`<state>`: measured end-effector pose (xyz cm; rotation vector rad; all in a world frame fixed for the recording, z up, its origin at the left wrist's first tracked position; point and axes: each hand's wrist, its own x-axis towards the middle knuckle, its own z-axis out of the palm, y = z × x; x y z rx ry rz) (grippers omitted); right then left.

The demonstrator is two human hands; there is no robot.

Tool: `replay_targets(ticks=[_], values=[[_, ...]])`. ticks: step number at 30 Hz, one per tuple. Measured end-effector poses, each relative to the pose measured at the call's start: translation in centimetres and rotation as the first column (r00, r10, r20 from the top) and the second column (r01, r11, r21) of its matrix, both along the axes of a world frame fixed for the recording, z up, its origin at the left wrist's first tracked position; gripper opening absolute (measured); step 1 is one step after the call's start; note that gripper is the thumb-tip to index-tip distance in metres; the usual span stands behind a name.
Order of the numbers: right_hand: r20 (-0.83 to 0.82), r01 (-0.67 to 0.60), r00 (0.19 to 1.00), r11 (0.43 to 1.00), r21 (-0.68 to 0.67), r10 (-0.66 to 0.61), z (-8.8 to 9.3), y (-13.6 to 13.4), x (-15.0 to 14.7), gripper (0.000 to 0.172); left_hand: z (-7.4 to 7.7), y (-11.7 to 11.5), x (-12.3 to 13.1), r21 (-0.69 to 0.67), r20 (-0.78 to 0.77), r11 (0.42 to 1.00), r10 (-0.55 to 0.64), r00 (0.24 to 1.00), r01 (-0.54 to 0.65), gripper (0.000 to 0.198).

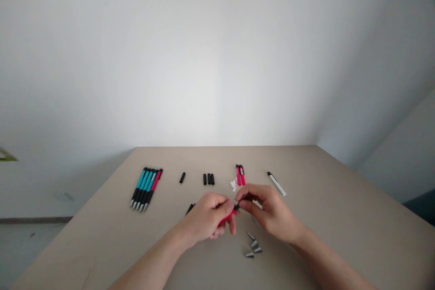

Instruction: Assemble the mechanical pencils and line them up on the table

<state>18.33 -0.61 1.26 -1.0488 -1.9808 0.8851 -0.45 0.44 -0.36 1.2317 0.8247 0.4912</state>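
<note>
Head view. Left hand (pixel 209 217): curled closed around a red pen barrel (pixel 228 215), mid-table, near side. Right hand (pixel 268 210): fingertips pinched on the barrel's black end (pixel 237 207). Silver tips (pixel 253 244): just beneath the hands. Assembled pens (pixel 146 188): far left. Black sleeves (pixel 208 179), red barrels (pixel 240 175), white rod (pixel 276 184): ranged beyond. Table (pixel 356 217): bare towards its right edge.
</note>
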Motion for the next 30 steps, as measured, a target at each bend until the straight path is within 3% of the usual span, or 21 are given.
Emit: replay_targets(ticks=[14,19,24,30], values=[[0.012,-0.013,1.000,0.997,-0.070,0.014,0.10,-0.03,-0.19,0.024,0.15,0.09,-0.30,0.007,0.015,1.000,-0.018,1.000,0.018,0.040],[-0.031,-0.027,0.999,0.999,-0.042,0.026,-0.11,-0.17,-0.24,0.015,0.13,0.11,-0.40,-0.039,0.000,0.999,-0.029,1.000,0.029,0.039],[0.063,-0.021,0.998,0.996,-0.085,0.026,-0.12,-0.04,-0.34,0.019,-0.03,0.20,-0.44,-0.009,-0.019,0.999,-0.040,0.999,0.039,0.038],[0.051,-0.002,0.999,1.000,0.018,0.001,-0.33,0.06,-0.12,0.013,0.39,0.21,-0.71,-0.037,-0.085,0.997,-0.066,0.994,0.063,0.040]])
